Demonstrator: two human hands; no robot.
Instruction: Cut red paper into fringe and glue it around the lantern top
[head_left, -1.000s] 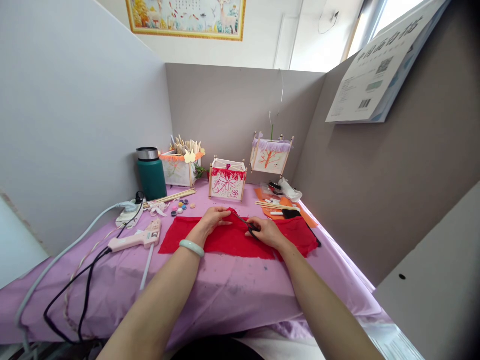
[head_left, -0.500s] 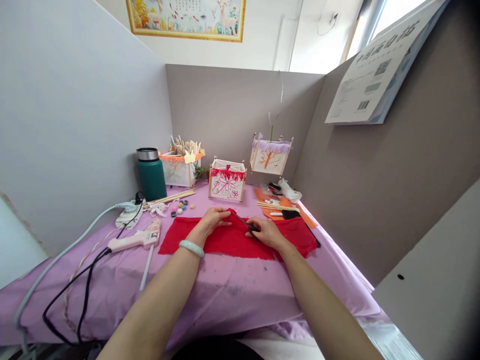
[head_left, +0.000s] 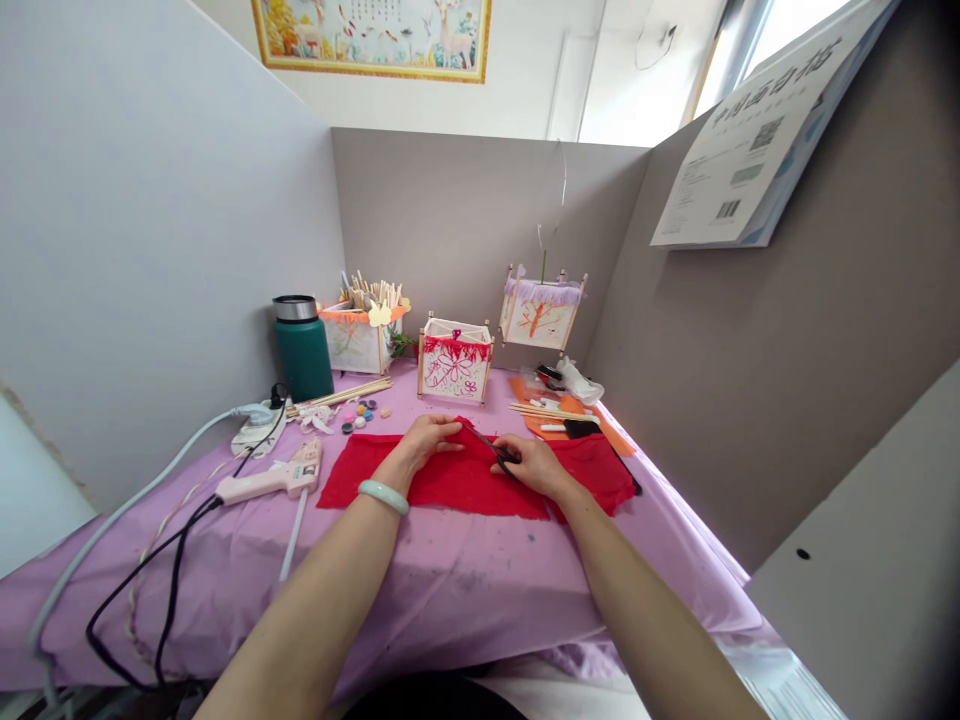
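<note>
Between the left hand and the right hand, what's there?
In the head view, scissors in the right hand point toward the left hand, with red cloth spanning the gap.

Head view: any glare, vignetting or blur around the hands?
Head view, top right: window blown out. Head view, right edge: dark, blurry vignetting, worst in the upper corner. Head view, table: bright strip along the tablecloth's right edge. Head view, centre: left hand and right hand fairly crisp, scissors too small for fine detail.

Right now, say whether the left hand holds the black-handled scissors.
No: the right hand grips the scissors; the left hand holds red cloth.
</note>
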